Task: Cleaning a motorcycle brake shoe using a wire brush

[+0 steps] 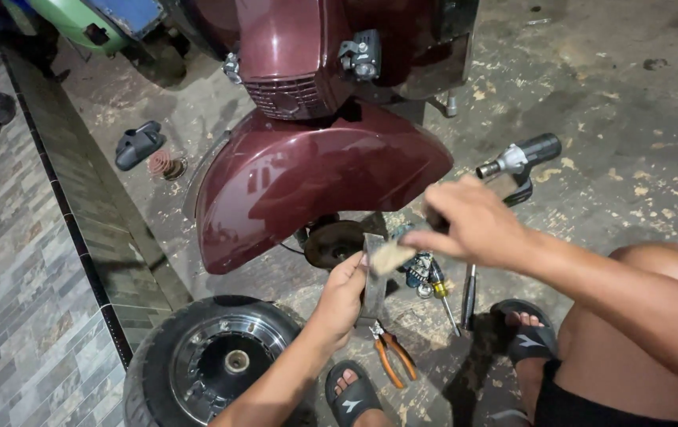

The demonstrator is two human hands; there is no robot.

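Hands meet below the maroon scooter fender (315, 178), over the concrete floor (616, 103). Left hand (344, 296) is closed round a grey metal part (374, 277), held upright. Right hand (469, 221) pinches a tan scrap of abrasive paper (392, 255) against its top. Orange-handled pliers (393, 352), a screwdriver (442, 291) and a removed wheel (212, 364) lie nearby.

The big red fender (315, 178) blocks the way ahead. The wheel (212, 364) sits low on the left. Pliers (393, 352) and screwdrivers (442, 292) crowd the floor (632, 103) below, which is open on the right.
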